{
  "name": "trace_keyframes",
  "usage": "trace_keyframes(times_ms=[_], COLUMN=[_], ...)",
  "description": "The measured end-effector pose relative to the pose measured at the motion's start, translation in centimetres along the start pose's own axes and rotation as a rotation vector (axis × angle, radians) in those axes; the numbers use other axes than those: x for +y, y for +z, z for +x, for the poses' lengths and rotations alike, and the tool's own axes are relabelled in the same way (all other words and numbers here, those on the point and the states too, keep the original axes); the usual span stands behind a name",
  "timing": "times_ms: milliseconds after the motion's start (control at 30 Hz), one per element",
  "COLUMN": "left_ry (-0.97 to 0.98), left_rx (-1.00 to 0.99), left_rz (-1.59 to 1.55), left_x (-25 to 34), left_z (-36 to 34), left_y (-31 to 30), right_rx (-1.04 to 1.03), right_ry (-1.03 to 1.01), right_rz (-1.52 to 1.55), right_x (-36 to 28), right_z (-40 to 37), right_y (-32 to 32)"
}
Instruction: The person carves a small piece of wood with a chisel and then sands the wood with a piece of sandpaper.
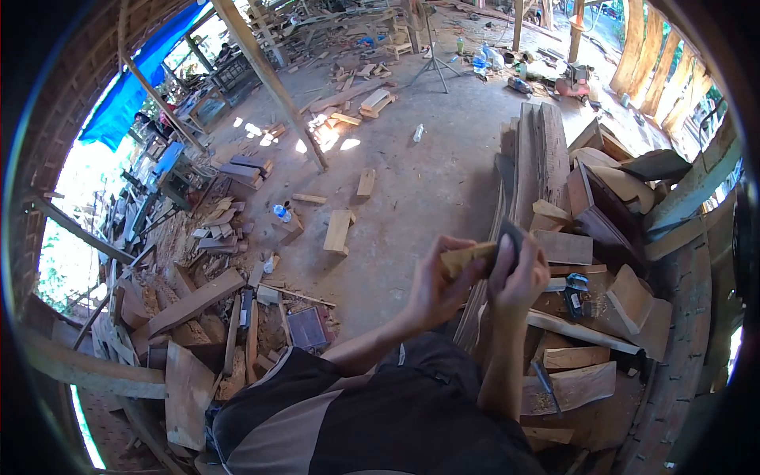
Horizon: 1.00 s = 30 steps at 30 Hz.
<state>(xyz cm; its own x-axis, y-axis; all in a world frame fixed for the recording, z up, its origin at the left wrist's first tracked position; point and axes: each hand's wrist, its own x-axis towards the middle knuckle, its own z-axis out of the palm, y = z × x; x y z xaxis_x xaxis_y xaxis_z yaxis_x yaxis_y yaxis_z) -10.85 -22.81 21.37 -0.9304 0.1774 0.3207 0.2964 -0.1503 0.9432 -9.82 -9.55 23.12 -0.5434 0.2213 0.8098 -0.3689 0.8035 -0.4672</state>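
Observation:
My left hand (437,286) is closed around a small yellowish piece of wood (465,257), held up in front of my body. In my right hand (518,277) is a dark grey folded sheet that looks like sandpaper (511,234), gripped between thumb and fingers. The sheet meets the right end of the wood, and the fingers hide where the two touch. To the right of my hands, a blue and black tool (573,294) lies on a wood-strewn bench, and a chisel-like tool with a dark handle (545,378) rests closer to me.
Thick upright planks (541,154) stand just beyond my right hand. A dark wooden box (606,210) leans at the right. Wood blocks (339,231) and a plastic bottle (282,212) are on the floor ahead. Scrap timber (194,302) is piled at the left near a post (273,87).

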Motion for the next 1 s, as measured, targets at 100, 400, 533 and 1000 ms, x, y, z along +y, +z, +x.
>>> trace_keyframes(times_ms=[100, 400, 533, 1000], left_ry=[-0.003, -0.013, -0.019, 0.109], left_rx=[-0.092, -0.1, 0.029, -0.168], left_rz=[0.137, 0.05, -0.091, 0.169], left_x=[0.3, -0.5, 1.2, 0.9], left_z=[0.5, -0.7, 1.3, -0.7], left_y=[-0.5, -0.3, -0.7, 0.9], right_rx=[0.012, 0.045, 0.023, 0.047], right_ry=[0.058, 0.043, -0.045, 0.049], right_rz=[-0.006, 0.02, 0.079, 0.016], right_x=[0.1, 0.4, -0.6, 0.8], right_z=[-0.6, 0.4, -2.2, -0.8], right_y=[0.5, -0.2, 1.0, -1.7])
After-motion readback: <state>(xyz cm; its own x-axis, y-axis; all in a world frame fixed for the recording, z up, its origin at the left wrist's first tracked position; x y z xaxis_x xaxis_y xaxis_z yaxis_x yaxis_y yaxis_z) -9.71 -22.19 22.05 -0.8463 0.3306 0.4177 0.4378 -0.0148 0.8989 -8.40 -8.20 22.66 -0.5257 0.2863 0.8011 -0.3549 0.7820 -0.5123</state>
